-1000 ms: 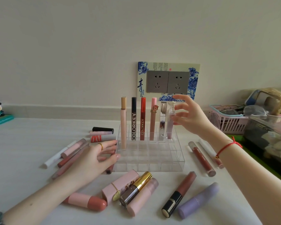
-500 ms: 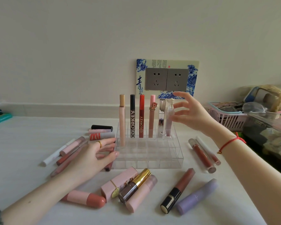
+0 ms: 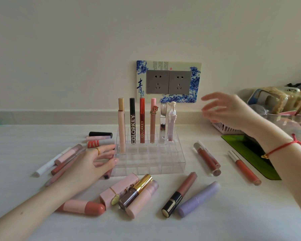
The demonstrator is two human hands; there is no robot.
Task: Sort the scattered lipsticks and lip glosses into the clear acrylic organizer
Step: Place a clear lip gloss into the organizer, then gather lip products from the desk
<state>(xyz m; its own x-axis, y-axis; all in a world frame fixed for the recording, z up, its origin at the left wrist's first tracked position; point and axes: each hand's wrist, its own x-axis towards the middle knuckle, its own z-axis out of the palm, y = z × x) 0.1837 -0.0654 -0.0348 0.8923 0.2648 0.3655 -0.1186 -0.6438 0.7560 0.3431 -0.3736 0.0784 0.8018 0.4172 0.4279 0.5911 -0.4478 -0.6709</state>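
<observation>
The clear acrylic organizer (image 3: 151, 164) stands mid-table with several tall lip glosses upright in its back row; the rightmost is a lilac gloss (image 3: 171, 124) with a white figure cap. My right hand (image 3: 229, 112) hovers to the right of that row, fingers spread, holding nothing. My left hand (image 3: 92, 164) rests flat against the organizer's left wall, over loose glosses, with a gold ring on one finger. Loose lipsticks lie in front: a pink square one (image 3: 119, 190), a gold-capped one (image 3: 137, 190), a purple one (image 3: 198, 199), a black-capped gloss (image 3: 179, 193).
Red-brown glosses (image 3: 208, 160) and another gloss (image 3: 244, 168) lie right of the organizer. More tubes (image 3: 99, 139) lie at its left. A pink basket (image 3: 226, 130), clear boxes and a green mat (image 3: 250, 153) crowd the right side. A wall socket (image 3: 169, 82) sits behind.
My right hand has let go of the lilac gloss, which now stands in the back row, and has drawn away to the right and opened. My left hand has stayed by the organizer.
</observation>
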